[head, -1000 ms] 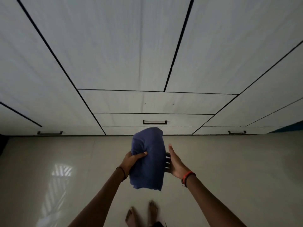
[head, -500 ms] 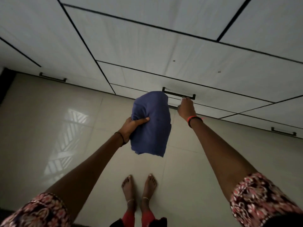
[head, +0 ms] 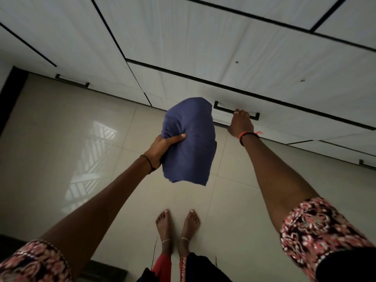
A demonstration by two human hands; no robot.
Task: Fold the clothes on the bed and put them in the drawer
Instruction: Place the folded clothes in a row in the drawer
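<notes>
The folding of this piece looks done: one folded blue garment (head: 191, 151) is held up in the air over the floor (head: 61, 143), near the middle of the scene and just left of the drawer (head: 284, 121) it seems meant for. The left hand (head: 162, 146) grips it from the left side, thumb pressed across the top and fingers tucked under the bundle. The right hand (head: 241, 126) reaches farther out, its fingers hooked over the dark handle (head: 224, 108) of that drawer, holding nothing else. The drawer front sits flush or nearly so, with no opening wide enough to take cloth, so I judge that pulling it out and laying the garment inside are both left to do. The bed is out of view, so how many clothes remain to be folded cannot be told. Counted here: one garment, two hands, three drawer handles (the gripped one, another far left (head: 72, 80), a third at the right edge (head: 367, 162)), and two bare feet (head: 177, 222) at the near edge.
</notes>
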